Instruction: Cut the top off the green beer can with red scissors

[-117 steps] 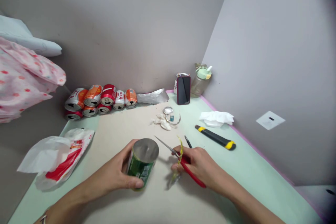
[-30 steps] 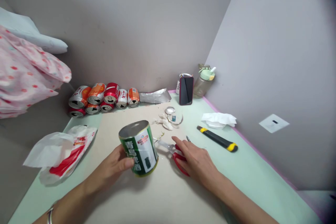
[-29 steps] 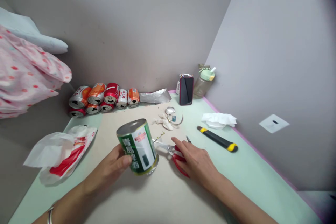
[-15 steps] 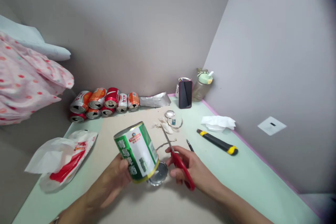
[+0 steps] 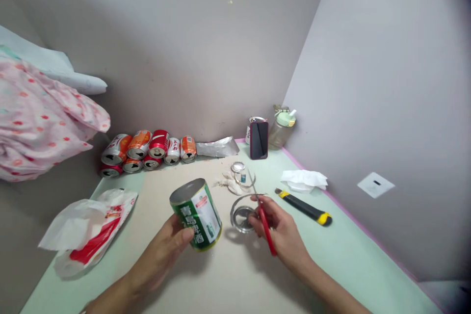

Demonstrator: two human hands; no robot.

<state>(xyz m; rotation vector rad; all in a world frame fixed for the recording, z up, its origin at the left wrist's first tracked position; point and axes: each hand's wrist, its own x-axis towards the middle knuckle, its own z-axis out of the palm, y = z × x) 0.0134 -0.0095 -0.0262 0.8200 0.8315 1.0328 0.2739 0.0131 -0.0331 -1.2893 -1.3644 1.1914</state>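
Observation:
My left hand (image 5: pixel 171 243) is wrapped round a green and white beer can (image 5: pixel 203 216) with its top cut off. The can is tilted, its cut rim facing up, and I see into the grey inside. My right hand (image 5: pixel 281 230) grips red-handled scissors (image 5: pixel 265 225), blades pointing away from me. At the fingertips of that hand is a round metal can end (image 5: pixel 243 219) with a thin curled metal strip (image 5: pixel 243 199) beside it. Whether the fingers pinch the can end or only touch it is hard to tell.
A black and yellow utility knife (image 5: pixel 305 207) and white tissue (image 5: pixel 303 180) lie at right. Crumpled tissue (image 5: pixel 228 184) and another metal can end (image 5: pixel 237 167) are farther back. Stacked drink cans (image 5: pixel 159 143), a phone (image 5: pixel 259 140) and a bottle (image 5: pixel 282 130) line the wall. A plastic bag (image 5: pixel 96 235) is at left.
The beer can has turned and moved slightly right, away from the scissors. The round can end has shifted right and away from me, to my right fingertips. The scissors now point more straight ahead.

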